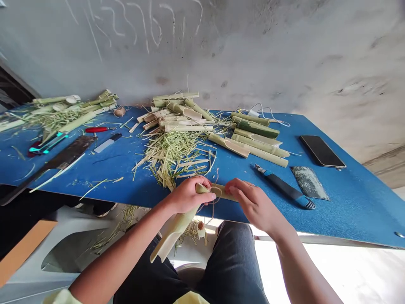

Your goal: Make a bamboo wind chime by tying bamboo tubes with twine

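Observation:
My left hand (186, 195) is closed round a split bamboo piece (172, 234) that slopes down toward my lap. My right hand (253, 202) pinches another short bamboo piece (223, 192) beside it. Thin brown twine (216, 190) loops around where the two pieces meet, at the near edge of the blue table (120, 160). A small twine end hangs below, between my hands.
A pile of bamboo shavings (172, 154) lies just beyond my hands. Cut bamboo sections (259, 141) lie right of it, more at the back (180, 112) and far left (72, 107). A blue-handled knife (284, 188), sanding block (309, 182), phone (322, 150), cleaver (63, 158).

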`<state>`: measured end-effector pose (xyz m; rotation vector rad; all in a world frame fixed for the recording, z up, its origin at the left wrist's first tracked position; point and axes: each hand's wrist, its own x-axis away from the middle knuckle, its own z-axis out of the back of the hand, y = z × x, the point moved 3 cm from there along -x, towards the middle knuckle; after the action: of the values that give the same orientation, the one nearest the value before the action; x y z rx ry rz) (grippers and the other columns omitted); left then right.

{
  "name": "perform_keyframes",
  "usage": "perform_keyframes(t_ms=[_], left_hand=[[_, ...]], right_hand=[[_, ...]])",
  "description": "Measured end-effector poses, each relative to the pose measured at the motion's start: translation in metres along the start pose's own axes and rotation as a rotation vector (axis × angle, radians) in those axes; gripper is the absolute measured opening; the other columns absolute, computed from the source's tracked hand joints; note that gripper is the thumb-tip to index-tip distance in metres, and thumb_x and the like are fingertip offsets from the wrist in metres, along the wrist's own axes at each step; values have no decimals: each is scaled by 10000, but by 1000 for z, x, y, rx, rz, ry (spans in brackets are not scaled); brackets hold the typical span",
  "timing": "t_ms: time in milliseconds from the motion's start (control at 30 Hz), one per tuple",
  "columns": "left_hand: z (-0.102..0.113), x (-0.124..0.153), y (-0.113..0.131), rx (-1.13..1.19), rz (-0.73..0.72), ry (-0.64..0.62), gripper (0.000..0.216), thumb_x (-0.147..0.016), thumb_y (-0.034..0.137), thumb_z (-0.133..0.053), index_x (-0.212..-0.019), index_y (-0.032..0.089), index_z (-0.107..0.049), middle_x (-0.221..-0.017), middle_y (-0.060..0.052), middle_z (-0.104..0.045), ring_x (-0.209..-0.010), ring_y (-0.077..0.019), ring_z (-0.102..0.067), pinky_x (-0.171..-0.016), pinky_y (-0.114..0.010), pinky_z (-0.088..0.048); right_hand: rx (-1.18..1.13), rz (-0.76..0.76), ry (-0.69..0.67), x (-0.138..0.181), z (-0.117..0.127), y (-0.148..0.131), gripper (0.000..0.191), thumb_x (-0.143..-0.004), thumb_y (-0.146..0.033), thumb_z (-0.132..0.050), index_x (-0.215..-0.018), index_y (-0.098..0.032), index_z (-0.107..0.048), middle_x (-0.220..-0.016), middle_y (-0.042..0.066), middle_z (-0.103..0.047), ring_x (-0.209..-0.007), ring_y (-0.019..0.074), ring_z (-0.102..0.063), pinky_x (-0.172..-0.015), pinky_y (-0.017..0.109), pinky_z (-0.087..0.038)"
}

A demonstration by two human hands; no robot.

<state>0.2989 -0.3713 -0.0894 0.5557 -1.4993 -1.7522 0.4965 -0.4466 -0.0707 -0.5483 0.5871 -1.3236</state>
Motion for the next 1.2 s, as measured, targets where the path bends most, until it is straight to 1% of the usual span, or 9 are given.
perform_keyframes(t_ms=[67,167,300,367,467,567,667,867,1200], left_hand=[[2,-5,-8,122,89,-27,306,-750,427,-761,-908,194,-641,-882,-50,-738,-716,-213,-713,-674,-312,-501],[6,-7,-14,215,80,-35,328,-754,456,-761,-893,186,-636,-866,-44,-752,-675,-192,-715,-639,-281,-476],[8,-6,-15,224,80,-36,353,-759,466,-767,-937,175,-676,-765,-26,-733,-609,-168,-682,-589,-256,-444],[8,-6,-14,207,92,-25,382,-753,489,-777,-944,170,-690,-782,-26,-734,-549,-143,-648,-553,-248,-411],[7,-6,-10,206,86,-5,391,-728,500,-794,-887,163,-679,-995,-56,-758,-532,-119,-664,-561,-251,-416],[7,-6,-8,213,86,5,380,-702,482,-801,-840,162,-650,-1114,-66,-746,-544,-122,-693,-596,-261,-449],[7,-5,-7,227,82,13,377,-686,475,-800,-782,163,-612,-1100,-59,-735,-544,-129,-698,-617,-275,-477],[6,-2,-4,240,69,11,386,-685,474,-814,-757,163,-597,-1051,-39,-704,-534,-120,-677,-602,-283,-516],[7,-3,-8,241,53,15,381,-701,486,-820,-782,174,-616,-1048,-34,-693,-527,-123,-665,-630,-305,-549]], right_hand=[[13,19,-6,-5,-4,-3,427,-1124,-510,-363,-982,-245,-668,-921,55,-713,-865,227,-639,-768,357,-448],[8,96,51,-12,-15,-10,321,-1056,-518,-571,-986,-235,-705,-932,63,-699,-884,235,-619,-807,377,-444],[-368,136,-5,-10,-16,-18,306,-1068,-459,-566,-891,-227,-660,-951,52,-652,-884,205,-591,-810,350,-461],[-583,89,-66,-4,-4,-20,356,-1077,-494,-542,-864,-226,-639,-932,42,-626,-873,197,-572,-803,341,-458],[-869,22,-105,11,25,-15,414,-1070,-521,-549,-785,-226,-609,-775,14,-565,-714,171,-511,-701,326,-435],[-1055,-48,-72,32,53,-1,458,-1050,-514,-582,-693,-233,-527,-562,-46,-357,-519,136,-299,-550,301,-342],[-1065,-110,27,55,74,16,458,-1031,-515,-607,-673,-240,-531,-511,-62,-253,-490,135,-217,-488,291,-280],[-962,-185,235,94,102,33,399,-964,-526,-694,-694,-243,-614,-511,-54,-283,-471,122,-225,-455,291,-239],[-888,-214,386,101,107,32,415,-899,-554,-765,-684,-227,-627,-577,-48,-274,-504,105,-239,-467,294,-207]])
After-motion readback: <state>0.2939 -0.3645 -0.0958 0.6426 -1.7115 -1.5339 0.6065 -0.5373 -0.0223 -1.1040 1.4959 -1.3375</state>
